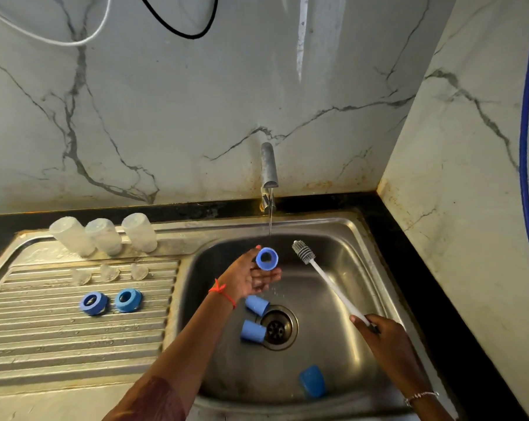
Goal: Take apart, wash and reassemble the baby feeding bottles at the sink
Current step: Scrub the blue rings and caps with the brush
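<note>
My left hand [251,281] holds a blue screw ring [267,259] over the sink basin, right under the thin water stream [270,221] from the tap [268,168]. My right hand [378,329] grips the white handle of a bottle brush [327,281], whose grey bristle head [301,251] points up beside the ring without touching it. Three blue caps lie in the basin: two by the drain [257,305] [252,331], one near the front [312,381]. On the drainboard stand three clear bottles upside down [103,240], three clear teats [109,273] and two blue rings [93,303] [128,300].
The steel sink [369,287] has its drain [277,328] in the middle. The ribbed drainboard [59,338] lies to the left. A marble wall rises behind and to the right, with a black counter edge [433,284]. Cables and a blue hose [526,117] hang above.
</note>
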